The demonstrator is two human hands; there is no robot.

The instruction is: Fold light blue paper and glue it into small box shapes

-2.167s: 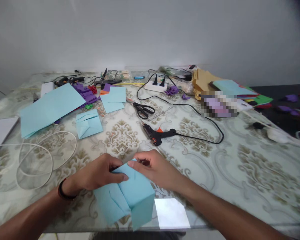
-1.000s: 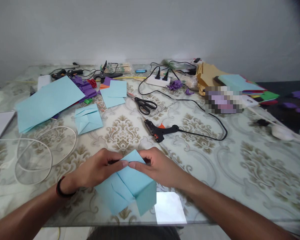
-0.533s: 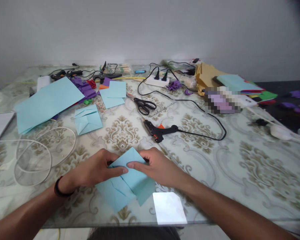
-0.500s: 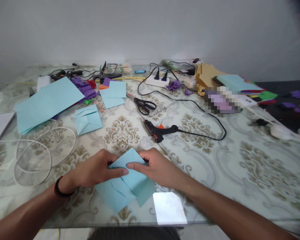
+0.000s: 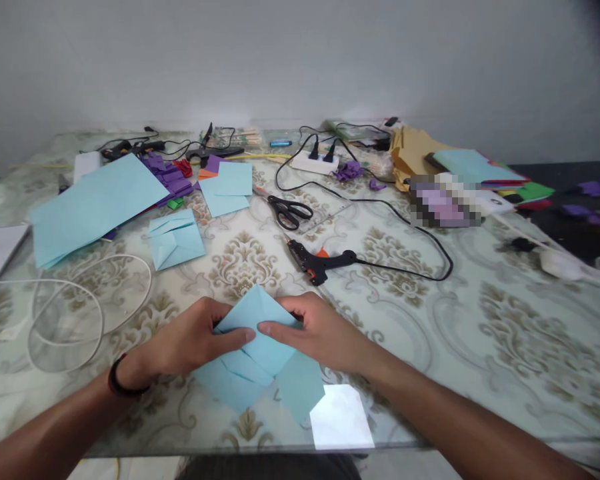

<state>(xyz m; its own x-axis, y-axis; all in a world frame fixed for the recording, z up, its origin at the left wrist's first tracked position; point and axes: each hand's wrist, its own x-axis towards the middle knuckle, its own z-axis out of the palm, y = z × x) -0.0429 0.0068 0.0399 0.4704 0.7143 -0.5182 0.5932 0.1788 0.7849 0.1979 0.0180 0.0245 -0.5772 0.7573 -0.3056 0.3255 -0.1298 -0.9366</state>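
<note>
Between my two hands is a folded piece of light blue paper (image 5: 267,310), its point facing away from me. My left hand (image 5: 200,337) grips its left edge, thumb on top and fingers hidden beneath. From the other side my right hand (image 5: 320,330) pinches the right edge the same way, the two thumb tips close together. Below the thumbs, creased flaps (image 5: 235,380) spread toward the table's front edge, and another blue flap (image 5: 303,387) hangs to the right. A folded blue paper piece (image 5: 177,240) lies beyond my left hand.
A black glue gun (image 5: 320,260) with its cord lies ahead, with black-handled scissors (image 5: 290,212) behind it. Large blue sheets (image 5: 100,210) and a looped white cable (image 5: 100,333) are at left. A power strip (image 5: 315,162) sits at the back. Brown and coloured papers (image 5: 420,150) are piled at right.
The held paper has shifted slightly away from me and turned a little. Its right flap has swung outward to the right, and my right thumb has slid slightly right.
</note>
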